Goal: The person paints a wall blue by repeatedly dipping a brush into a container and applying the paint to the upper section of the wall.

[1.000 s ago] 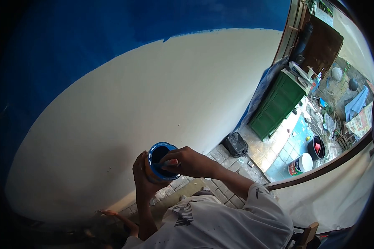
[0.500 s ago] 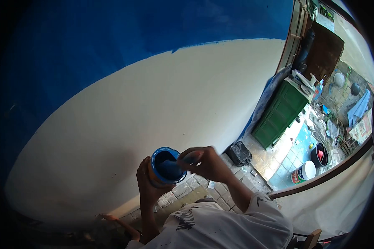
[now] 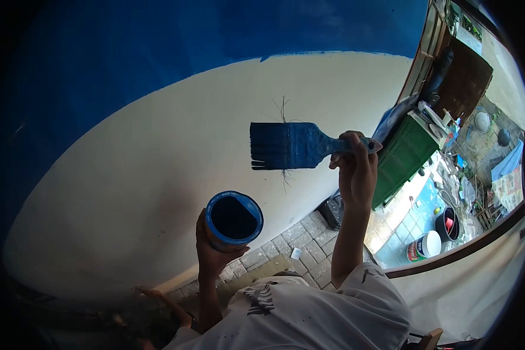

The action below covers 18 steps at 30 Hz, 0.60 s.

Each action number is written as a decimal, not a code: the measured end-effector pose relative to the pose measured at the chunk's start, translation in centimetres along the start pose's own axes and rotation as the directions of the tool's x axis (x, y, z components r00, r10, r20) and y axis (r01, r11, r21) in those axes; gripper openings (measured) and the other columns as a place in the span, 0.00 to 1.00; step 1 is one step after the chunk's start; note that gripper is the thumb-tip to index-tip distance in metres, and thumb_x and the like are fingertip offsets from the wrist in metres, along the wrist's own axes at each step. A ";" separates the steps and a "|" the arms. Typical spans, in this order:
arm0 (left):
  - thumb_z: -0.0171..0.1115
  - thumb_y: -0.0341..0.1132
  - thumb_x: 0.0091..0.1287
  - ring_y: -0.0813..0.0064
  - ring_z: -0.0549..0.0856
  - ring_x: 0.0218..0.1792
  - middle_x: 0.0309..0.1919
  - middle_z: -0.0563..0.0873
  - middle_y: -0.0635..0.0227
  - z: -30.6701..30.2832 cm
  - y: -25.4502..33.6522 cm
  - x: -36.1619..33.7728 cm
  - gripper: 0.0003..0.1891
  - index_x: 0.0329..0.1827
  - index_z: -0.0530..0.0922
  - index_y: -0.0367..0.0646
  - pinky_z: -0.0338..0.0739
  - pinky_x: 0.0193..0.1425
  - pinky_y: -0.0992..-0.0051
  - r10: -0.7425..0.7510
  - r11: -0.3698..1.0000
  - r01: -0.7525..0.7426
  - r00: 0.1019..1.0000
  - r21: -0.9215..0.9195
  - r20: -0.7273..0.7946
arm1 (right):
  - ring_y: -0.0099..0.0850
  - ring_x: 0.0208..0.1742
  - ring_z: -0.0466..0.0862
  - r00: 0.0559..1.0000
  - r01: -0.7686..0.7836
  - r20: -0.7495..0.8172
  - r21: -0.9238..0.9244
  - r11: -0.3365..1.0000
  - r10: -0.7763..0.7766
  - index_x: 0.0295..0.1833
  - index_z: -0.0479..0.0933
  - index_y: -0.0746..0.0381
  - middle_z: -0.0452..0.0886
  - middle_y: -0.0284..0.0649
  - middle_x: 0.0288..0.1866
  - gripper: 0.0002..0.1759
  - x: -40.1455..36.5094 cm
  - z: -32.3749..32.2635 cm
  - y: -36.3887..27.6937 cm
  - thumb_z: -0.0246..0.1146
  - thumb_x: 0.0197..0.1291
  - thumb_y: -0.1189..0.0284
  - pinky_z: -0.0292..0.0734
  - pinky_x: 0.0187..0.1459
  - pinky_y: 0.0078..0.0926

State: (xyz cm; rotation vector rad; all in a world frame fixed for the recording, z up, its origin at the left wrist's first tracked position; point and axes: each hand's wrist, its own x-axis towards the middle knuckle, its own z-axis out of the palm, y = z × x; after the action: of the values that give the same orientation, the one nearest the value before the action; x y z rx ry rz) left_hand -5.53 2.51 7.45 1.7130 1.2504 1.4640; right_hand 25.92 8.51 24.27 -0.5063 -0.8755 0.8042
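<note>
My right hand [image 3: 357, 166] grips the handle of a wide, blue-coated paintbrush [image 3: 300, 146], held level with its bristles pointing left. A few stray bristles stick out at its sides. Below and to the left, my left hand [image 3: 213, 248] is wrapped round a paint can [image 3: 234, 238] with a blue-smeared rim and dark blue paint inside. Brush and can are apart. Behind both stands a wall [image 3: 175, 151], off-white below and painted blue above, with an uneven border between the two colours.
A green cabinet [image 3: 405, 157] stands to the right, with a black plastic bag [image 3: 332, 211] beside it. Farther right are a white paint bucket [image 3: 426, 245] and a black tub [image 3: 447, 224]. Grey paving [image 3: 309, 245] lies below. Another person's arm [image 3: 168, 306] shows at lower left.
The paintbrush has come out of the can and risen up and to the right in my right hand. My left hand still holds the can in about the same place.
</note>
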 end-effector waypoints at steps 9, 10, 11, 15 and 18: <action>0.96 0.42 0.35 0.53 0.74 0.77 0.76 0.72 0.55 -1.0 0.6 1.0 0.70 0.85 0.59 0.46 0.70 0.82 0.52 0.088 0.990 -0.088 0.996 0.112 0.003 | 0.31 0.33 0.93 0.887 -0.123 0.346 -0.458 0.880 0.304 0.47 0.84 0.75 0.90 0.47 0.34 0.09 -4.1 3.5 -0.3 0.69 0.74 0.76 0.89 0.32 0.24; 0.96 0.43 0.35 0.52 0.73 0.77 0.77 0.72 0.54 -1.1 0.1 1.1 0.70 0.85 0.59 0.46 0.70 0.83 0.52 0.150 0.979 -0.148 0.989 0.143 0.001 | 0.30 0.33 0.93 0.872 -0.116 0.364 -0.495 0.861 0.327 0.47 0.85 0.74 0.91 0.45 0.34 0.09 -4.9 3.8 0.1 0.69 0.74 0.76 0.88 0.33 0.23; 0.96 0.44 0.35 0.52 0.72 0.78 0.78 0.71 0.54 -1.2 -0.3 1.2 0.71 0.85 0.59 0.46 0.69 0.83 0.51 0.208 0.963 -0.205 0.978 0.173 0.002 | 0.30 0.33 0.93 0.867 -0.140 0.356 -0.499 0.856 0.349 0.47 0.85 0.74 0.91 0.45 0.34 0.09 -5.5 4.1 0.4 0.69 0.74 0.76 0.88 0.33 0.23; 0.97 0.46 0.33 0.50 0.70 0.80 0.80 0.69 0.54 -1.0 -0.4 1.1 0.73 0.86 0.58 0.48 0.70 0.82 0.51 0.189 0.976 -0.186 0.982 0.110 -0.016 | 0.25 0.32 0.92 0.810 -0.108 0.409 -0.602 0.792 0.421 0.46 0.86 0.71 0.91 0.41 0.34 0.08 -7.1 4.6 0.8 0.71 0.73 0.74 0.87 0.34 0.23; 0.96 0.47 0.33 0.50 0.70 0.80 0.80 0.69 0.54 -0.7 0.1 1.3 0.72 0.85 0.59 0.49 0.71 0.82 0.50 0.216 0.972 -0.214 0.976 0.102 -0.010 | 0.27 0.32 0.92 0.807 -0.074 0.411 -0.644 0.762 0.425 0.47 0.86 0.67 0.91 0.41 0.35 0.08 -7.9 5.0 1.1 0.71 0.72 0.73 0.88 0.36 0.27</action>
State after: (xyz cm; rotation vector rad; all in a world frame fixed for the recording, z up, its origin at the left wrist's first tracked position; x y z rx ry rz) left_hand -6.23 3.57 8.26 1.9564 1.1979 1.5681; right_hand 18.32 3.32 22.55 -1.0176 -1.6456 0.9384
